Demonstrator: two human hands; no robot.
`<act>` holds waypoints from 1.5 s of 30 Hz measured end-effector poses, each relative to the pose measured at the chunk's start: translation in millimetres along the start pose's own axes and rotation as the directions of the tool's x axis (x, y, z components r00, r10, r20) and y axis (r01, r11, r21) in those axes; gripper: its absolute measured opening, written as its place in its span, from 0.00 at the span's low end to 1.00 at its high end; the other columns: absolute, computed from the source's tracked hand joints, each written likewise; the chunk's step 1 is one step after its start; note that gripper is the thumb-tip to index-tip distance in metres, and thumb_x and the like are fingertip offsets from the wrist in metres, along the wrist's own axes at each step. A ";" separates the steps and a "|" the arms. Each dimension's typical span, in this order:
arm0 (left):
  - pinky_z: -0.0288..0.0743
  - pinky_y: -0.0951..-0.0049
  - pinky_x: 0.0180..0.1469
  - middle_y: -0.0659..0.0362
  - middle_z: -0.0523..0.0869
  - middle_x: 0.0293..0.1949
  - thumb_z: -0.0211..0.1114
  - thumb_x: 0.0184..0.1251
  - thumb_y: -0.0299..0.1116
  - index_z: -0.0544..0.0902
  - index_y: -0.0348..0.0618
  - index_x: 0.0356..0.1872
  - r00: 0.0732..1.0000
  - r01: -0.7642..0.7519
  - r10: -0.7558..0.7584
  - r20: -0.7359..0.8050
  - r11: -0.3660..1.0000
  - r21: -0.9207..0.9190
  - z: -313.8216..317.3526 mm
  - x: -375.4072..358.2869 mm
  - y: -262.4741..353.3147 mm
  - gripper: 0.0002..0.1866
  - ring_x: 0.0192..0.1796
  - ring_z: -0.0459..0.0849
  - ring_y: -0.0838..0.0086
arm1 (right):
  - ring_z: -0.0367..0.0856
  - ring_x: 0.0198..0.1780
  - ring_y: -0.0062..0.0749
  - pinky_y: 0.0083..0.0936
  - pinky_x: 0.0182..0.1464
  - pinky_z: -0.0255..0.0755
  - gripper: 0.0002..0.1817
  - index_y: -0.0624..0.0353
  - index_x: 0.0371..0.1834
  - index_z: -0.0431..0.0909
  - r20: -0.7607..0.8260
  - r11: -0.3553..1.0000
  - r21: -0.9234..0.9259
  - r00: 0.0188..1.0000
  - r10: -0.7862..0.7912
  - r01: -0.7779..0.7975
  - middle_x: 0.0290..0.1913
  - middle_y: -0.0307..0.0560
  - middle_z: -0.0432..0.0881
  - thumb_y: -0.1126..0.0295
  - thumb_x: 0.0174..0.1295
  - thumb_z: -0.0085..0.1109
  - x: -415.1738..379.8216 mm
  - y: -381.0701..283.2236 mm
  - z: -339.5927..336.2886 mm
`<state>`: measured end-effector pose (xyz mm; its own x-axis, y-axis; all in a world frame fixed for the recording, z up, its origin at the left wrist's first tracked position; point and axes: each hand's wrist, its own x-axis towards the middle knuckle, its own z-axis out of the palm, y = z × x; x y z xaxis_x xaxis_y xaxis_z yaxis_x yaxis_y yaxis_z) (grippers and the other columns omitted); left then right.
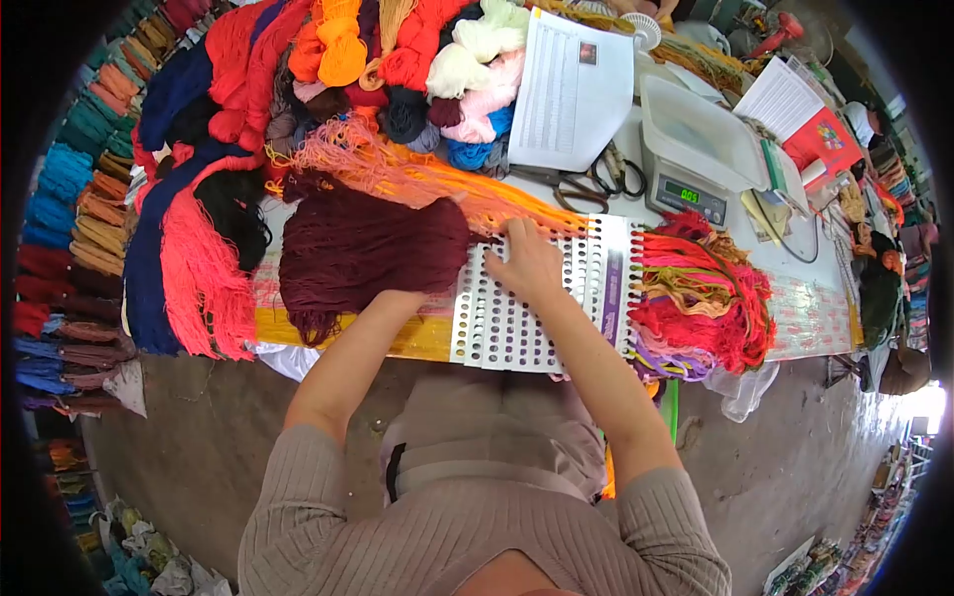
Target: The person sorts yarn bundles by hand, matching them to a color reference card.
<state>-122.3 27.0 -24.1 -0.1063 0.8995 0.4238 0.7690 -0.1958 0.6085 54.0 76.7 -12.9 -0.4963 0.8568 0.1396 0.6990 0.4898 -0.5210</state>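
A thick skein of maroon yarn (373,243) lies at the left end of a white card with rows of punched holes (502,328). My left hand reaches under the skein; only the wrist shows, and its fingers are hidden by the yarn. On the upper left of the card rests my right hand (527,260), thumb apart from the bent fingers, beside a short maroon strand at the holes. Orange yarn (537,204) runs along the card's top edge. A bundle of mixed red, green and purple yarn (701,298) hangs from the right edge holes.
Behind the card are scissors (618,174), a printed sheet (566,104), and a digital scale (691,199) bearing a clear plastic tray (701,129). Colourful skeins (422,60) heap at the back left. Hanging yarn (75,189) lines the far left. Part of another person (651,8) shows at the top.
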 end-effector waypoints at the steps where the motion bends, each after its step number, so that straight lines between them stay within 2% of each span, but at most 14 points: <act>1: 0.68 0.64 0.48 0.44 0.76 0.39 0.49 0.61 0.33 0.73 0.39 0.45 0.999 0.000 -0.003 -0.032 0.994 -0.107 5.1 1.2 -8.2 0.14 0.45 0.75 0.54 | 0.77 0.42 0.46 0.41 0.39 0.70 0.22 0.55 0.44 0.68 -0.010 1.000 0.000 1.000 0.015 -0.015 0.42 0.49 0.74 0.56 0.48 0.58 0.0 1.6 0.5; 6: 0.71 0.62 0.43 0.44 0.77 0.34 0.52 0.55 0.33 0.74 0.38 0.38 0.974 -0.220 0.225 -0.035 0.970 0.106 -4.4 5.5 25.8 0.12 0.40 0.77 0.52 | 0.76 0.44 0.46 0.41 0.39 0.70 0.22 0.56 0.44 0.68 0.040 0.998 0.024 0.998 0.050 -0.051 0.43 0.48 0.74 0.58 0.48 0.58 -3.5 -2.9 -2.5; 8: 0.71 0.60 0.38 0.44 0.77 0.31 0.55 0.51 0.35 0.74 0.38 0.35 0.898 -0.269 0.013 0.440 0.807 0.525 -5.9 12.9 39.9 0.12 0.36 0.78 0.51 | 0.76 0.44 0.44 0.40 0.39 0.71 0.23 0.56 0.44 0.68 -0.007 1.000 0.017 1.000 0.009 -0.009 0.43 0.47 0.74 0.57 0.47 0.59 0.3 0.7 0.6; 12: 0.71 0.61 0.36 0.45 0.76 0.30 0.51 0.56 0.35 0.74 0.41 0.34 0.966 0.027 -0.136 0.220 0.898 0.439 -8.0 3.6 -0.8 0.10 0.34 0.78 0.53 | 0.78 0.38 0.46 0.40 0.35 0.72 0.22 0.57 0.41 0.67 -0.049 0.999 -0.005 0.998 -0.039 0.039 0.40 0.49 0.73 0.56 0.47 0.59 -1.7 3.1 1.0; 13: 0.71 0.60 0.38 0.45 0.76 0.33 0.51 0.57 0.35 0.75 0.42 0.35 0.994 -0.082 0.048 0.094 0.910 0.407 -11.7 -0.2 -21.5 0.10 0.37 0.78 0.54 | 0.78 0.38 0.46 0.40 0.35 0.72 0.22 0.57 0.41 0.67 -0.047 0.999 -0.003 0.998 -0.038 0.038 0.40 0.49 0.73 0.56 0.47 0.59 -0.9 2.9 1.2; 16: 0.71 0.59 0.45 0.45 0.78 0.36 0.52 0.57 0.41 0.75 0.40 0.37 0.968 0.073 -0.210 0.140 0.762 0.643 -55.3 11.4 -16.7 0.15 0.42 0.78 0.53 | 0.79 0.39 0.45 0.40 0.35 0.72 0.22 0.57 0.42 0.68 -0.043 0.999 -0.013 0.998 -0.035 0.035 0.40 0.49 0.73 0.56 0.47 0.59 -0.9 0.7 -0.7; 21: 0.69 0.60 0.48 0.47 0.77 0.37 0.53 0.58 0.39 0.77 0.39 0.37 0.992 -0.103 0.125 0.010 0.773 0.626 -88.0 0.0 -41.4 0.14 0.44 0.76 0.54 | 0.79 0.39 0.45 0.40 0.36 0.72 0.22 0.56 0.43 0.68 -0.006 1.000 -0.011 1.000 -0.016 0.015 0.42 0.49 0.74 0.56 0.48 0.59 -1.0 0.6 -3.4; 27: 0.70 0.59 0.47 0.43 0.79 0.39 0.59 0.56 0.43 0.77 0.36 0.40 0.976 -0.193 0.016 0.218 0.532 0.825 -16.2 24.5 25.6 0.19 0.44 0.78 0.54 | 0.76 0.45 0.48 0.41 0.42 0.71 0.23 0.58 0.44 0.68 -0.121 0.976 0.184 0.988 -0.094 0.115 0.43 0.53 0.74 0.58 0.48 0.58 -1.0 17.9 11.7; 29: 0.72 0.60 0.42 0.43 0.79 0.35 0.57 0.57 0.41 0.78 0.37 0.36 0.900 -0.370 0.418 0.119 0.591 0.717 6.3 31.8 37.5 0.15 0.41 0.79 0.55 | 0.76 0.43 0.49 0.42 0.41 0.71 0.22 0.58 0.42 0.68 -0.090 0.984 0.173 0.995 -0.036 0.051 0.42 0.53 0.74 0.58 0.48 0.58 -2.6 13.7 6.6; 31: 0.73 0.63 0.41 0.43 0.79 0.37 0.54 0.59 0.36 0.77 0.39 0.36 0.865 0.111 -0.349 0.361 0.834 0.540 -0.1 41.2 73.9 0.11 0.41 0.79 0.57 | 0.76 0.42 0.49 0.41 0.40 0.71 0.20 0.58 0.40 0.68 -0.094 0.988 0.149 0.995 -0.012 0.026 0.41 0.51 0.74 0.59 0.48 0.57 -4.4 12.2 3.0; 33: 0.74 0.62 0.34 0.46 0.80 0.37 0.53 0.57 0.34 0.76 0.41 0.34 0.894 -0.119 -0.181 0.409 0.786 0.607 7.6 40.7 33.9 0.09 0.37 0.81 0.59 | 0.77 0.41 0.46 0.40 0.38 0.72 0.20 0.57 0.41 0.68 -0.052 0.996 0.093 0.999 0.003 0.001 0.41 0.50 0.74 0.57 0.48 0.56 -5.8 9.5 -3.8; 35: 0.70 0.64 0.51 0.44 0.75 0.49 0.50 0.60 0.30 0.74 0.38 0.46 0.962 0.024 -0.131 0.238 0.913 0.407 -0.5 37.5 -8.8 0.14 0.53 0.76 0.60 | 0.77 0.39 0.45 0.40 0.36 0.72 0.21 0.56 0.41 0.68 -0.073 0.996 0.091 0.997 -0.015 0.022 0.41 0.49 0.74 0.56 0.48 0.56 -6.2 10.7 -1.4; 37: 0.59 0.67 0.66 0.45 0.70 0.58 0.45 0.64 0.32 0.68 0.35 0.58 0.976 -0.170 0.033 0.214 0.729 0.663 -37.6 36.2 -59.1 0.22 0.63 0.67 0.58 | 0.78 0.38 0.44 0.39 0.35 0.72 0.21 0.57 0.42 0.68 -0.078 0.996 0.077 0.996 -0.039 0.045 0.39 0.48 0.73 0.57 0.48 0.56 -6.4 10.4 -0.8; 45: 0.65 0.65 0.52 0.51 0.77 0.44 0.52 0.63 0.43 0.75 0.37 0.40 0.994 0.109 -0.040 -0.105 0.555 0.825 -209.8 106.9 -148.2 0.17 0.49 0.74 0.61 | 0.79 0.37 0.42 0.38 0.35 0.73 0.22 0.57 0.42 0.69 -0.042 0.998 0.026 0.998 -0.054 0.055 0.40 0.49 0.74 0.56 0.48 0.57 -4.9 11.0 -2.5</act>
<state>-379.9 70.3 71.8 -0.2020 0.8607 0.4673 0.9351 0.3114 -0.1693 65.3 78.3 -17.2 -0.5111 0.8353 0.2024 0.6574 0.5317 -0.5340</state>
